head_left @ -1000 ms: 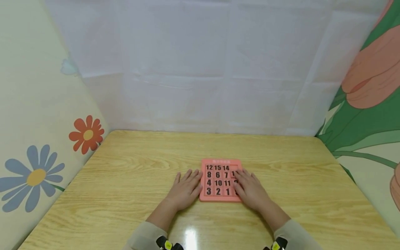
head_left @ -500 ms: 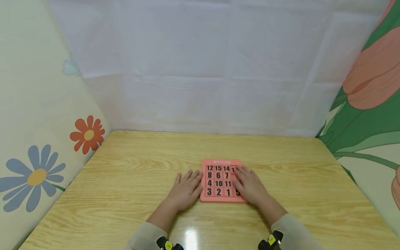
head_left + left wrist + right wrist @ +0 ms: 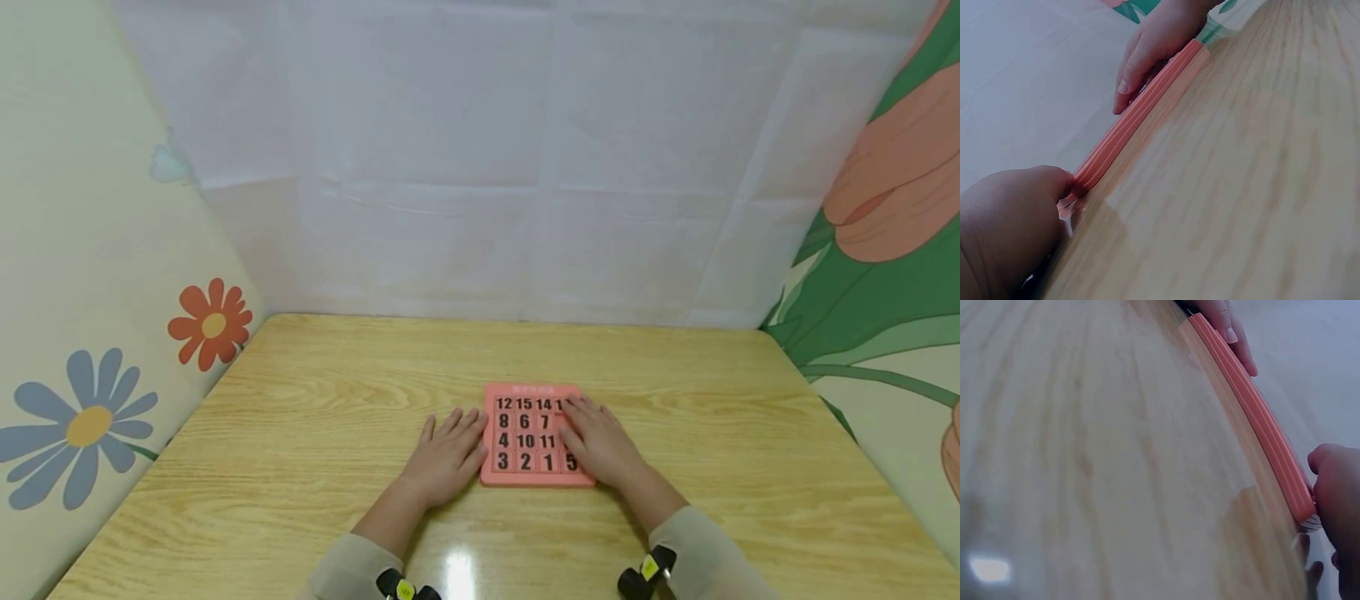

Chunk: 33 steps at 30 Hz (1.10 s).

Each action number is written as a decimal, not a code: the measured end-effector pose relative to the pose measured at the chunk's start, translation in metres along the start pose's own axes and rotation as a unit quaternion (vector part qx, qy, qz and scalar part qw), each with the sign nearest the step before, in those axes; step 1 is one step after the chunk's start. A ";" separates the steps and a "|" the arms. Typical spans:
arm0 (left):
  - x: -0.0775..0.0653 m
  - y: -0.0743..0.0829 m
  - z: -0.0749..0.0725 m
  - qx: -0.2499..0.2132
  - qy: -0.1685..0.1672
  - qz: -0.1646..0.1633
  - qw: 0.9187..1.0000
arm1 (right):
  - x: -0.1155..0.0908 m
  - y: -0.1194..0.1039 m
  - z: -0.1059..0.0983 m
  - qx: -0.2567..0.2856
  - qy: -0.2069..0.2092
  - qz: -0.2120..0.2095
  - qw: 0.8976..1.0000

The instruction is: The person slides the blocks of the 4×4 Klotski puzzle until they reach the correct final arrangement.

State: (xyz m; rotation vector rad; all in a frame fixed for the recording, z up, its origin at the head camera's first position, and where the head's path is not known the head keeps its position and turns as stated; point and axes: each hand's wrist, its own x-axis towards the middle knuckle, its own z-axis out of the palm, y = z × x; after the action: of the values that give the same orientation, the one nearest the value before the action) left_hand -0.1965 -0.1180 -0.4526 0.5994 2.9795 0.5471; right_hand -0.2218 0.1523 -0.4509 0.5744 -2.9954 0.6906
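A pink sliding number puzzle point(image 3: 528, 480) lies flat on the table, its black-numbered tiles facing up. My left hand point(image 3: 442, 462) rests beside it, thumb and fingertips at the left edge of the frame. Over the right-hand column lies my right hand point(image 3: 603, 446), fingers extended; a fingertip touches the top right tile, covering part of its number. That hand also hides the tile places below, down to the 5. Both wrist views show the puzzle's ridged side point(image 3: 1129, 125) edge-on, with a thumb close to each end.
The wood-grain table point(image 3: 337, 375) reaches back to a white sheet point(image 3: 480, 167). Flower-patterned panels point(image 3: 67, 208) stand along the left and right sides. Black straps point(image 3: 648, 572) sit at both wrists.
The right column's upper tile has slid away from me into the top right slot, pushed by my right fingers. My right hand has shifted slightly, uncovering the 5. The left hand stays put.
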 end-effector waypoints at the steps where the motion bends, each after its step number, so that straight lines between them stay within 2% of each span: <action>1: 0.000 0.000 0.000 0.000 0.001 0.001 1.000 | 0.000 0.000 0.000 0.003 0.000 0.000 1.000; 12: 0.000 0.001 0.000 -0.003 0.001 -0.001 1.000 | -0.016 0.002 0.003 0.043 0.006 0.002 0.999; 25: 0.003 0.000 0.001 0.001 -0.007 -0.007 1.000 | -0.050 0.000 0.003 0.040 -0.011 -0.007 0.999; 33: 0.002 0.001 0.001 0.000 0.000 -0.002 1.000 | -0.057 0.001 0.004 0.034 -0.005 -0.028 0.999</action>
State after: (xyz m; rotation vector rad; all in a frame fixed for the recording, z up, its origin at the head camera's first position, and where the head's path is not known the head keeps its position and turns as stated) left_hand -0.1977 -0.1161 -0.4530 0.5925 2.9804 0.5473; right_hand -0.1682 0.1711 -0.4600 0.6633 -2.9630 0.7900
